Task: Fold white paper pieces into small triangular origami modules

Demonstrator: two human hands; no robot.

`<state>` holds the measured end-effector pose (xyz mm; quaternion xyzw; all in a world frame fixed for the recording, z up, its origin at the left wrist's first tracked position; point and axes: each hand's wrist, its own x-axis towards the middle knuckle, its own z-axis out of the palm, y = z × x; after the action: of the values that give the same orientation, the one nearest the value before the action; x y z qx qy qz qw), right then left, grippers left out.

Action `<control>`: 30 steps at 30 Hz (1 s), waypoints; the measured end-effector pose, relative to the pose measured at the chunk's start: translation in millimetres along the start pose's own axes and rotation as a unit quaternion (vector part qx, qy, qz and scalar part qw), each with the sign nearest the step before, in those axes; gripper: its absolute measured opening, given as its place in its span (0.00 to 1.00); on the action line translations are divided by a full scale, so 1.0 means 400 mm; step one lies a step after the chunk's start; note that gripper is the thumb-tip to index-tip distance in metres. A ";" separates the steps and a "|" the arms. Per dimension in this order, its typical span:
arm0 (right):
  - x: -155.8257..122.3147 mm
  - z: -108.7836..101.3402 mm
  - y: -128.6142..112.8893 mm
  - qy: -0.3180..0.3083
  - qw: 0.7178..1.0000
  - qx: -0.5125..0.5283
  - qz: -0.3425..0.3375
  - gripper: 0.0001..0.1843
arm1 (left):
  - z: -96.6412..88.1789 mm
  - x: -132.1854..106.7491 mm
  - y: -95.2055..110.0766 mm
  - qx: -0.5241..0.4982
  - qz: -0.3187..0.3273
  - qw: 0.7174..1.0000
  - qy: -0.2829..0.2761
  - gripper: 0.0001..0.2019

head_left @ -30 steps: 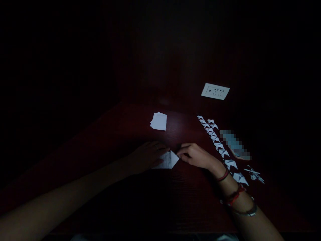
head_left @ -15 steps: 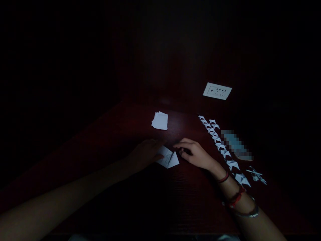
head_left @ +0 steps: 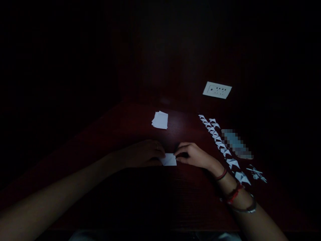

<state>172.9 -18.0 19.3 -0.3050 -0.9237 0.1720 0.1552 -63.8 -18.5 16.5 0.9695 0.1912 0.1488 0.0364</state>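
A small white sheet of paper (head_left: 170, 159) lies on the dark red table between my hands, its visible part roughly rectangular with a faint diagonal crease. My left hand (head_left: 147, 154), in deep shadow, has its fingers closed on the paper's left end and hides that part. At the right edge, my right hand (head_left: 192, 154) pinches the sheet between thumb and fingers. Beyond both hands sits a loose stack of white paper sheets (head_left: 160, 120).
Folded white paper pieces (head_left: 217, 140) run in a long row on the right. Beside them are a blurred-out bluish object (head_left: 237, 144) and a little heap of white scraps (head_left: 257, 174). A socket plate (head_left: 217, 90) is on the wall behind.
The paper has turned from a slanted shape with a raised triangular flap to a flat, level rectangle. My right hand has moved slightly down onto its edge; my left fingers have closed in.
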 end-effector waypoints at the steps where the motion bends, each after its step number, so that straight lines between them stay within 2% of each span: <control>1: 0.001 0.000 -0.002 0.005 1.000 -0.005 0.007 0.07 | -0.007 -0.001 0.000 -0.005 0.000 1.000 -0.003 0.12; 8: 0.004 0.003 -0.011 0.006 1.000 -0.029 -0.003 0.12 | -0.024 -0.003 -0.003 0.006 -0.015 1.000 -0.020 0.14; 12: 0.004 -0.006 -0.020 0.059 0.996 -0.062 0.018 0.14 | -0.018 -0.007 -0.008 0.021 -0.010 0.999 -0.037 0.14; 15: 0.005 -0.013 -0.032 0.085 0.995 -0.061 -0.002 0.14 | 0.002 -0.009 -0.021 0.037 -0.006 0.999 -0.014 0.15; 18: 0.006 -0.010 -0.037 0.054 0.996 -0.065 -0.022 0.10 | 0.021 -0.009 -0.036 0.043 -0.001 0.999 0.000 0.15; 22: 0.007 0.001 -0.027 0.014 0.997 -0.073 -0.009 0.10 | 0.025 -0.004 -0.041 0.044 0.014 0.999 -0.002 0.14; 30: 0.006 0.005 -0.015 0.004 0.996 -0.086 -0.017 0.14 | 0.032 0.003 -0.031 0.069 0.003 0.998 0.006 0.13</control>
<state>167.4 -21.4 20.5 -0.3026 -0.9394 0.0879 0.1350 -63.4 -6.7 3.1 0.9695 0.1979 0.1408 -0.0318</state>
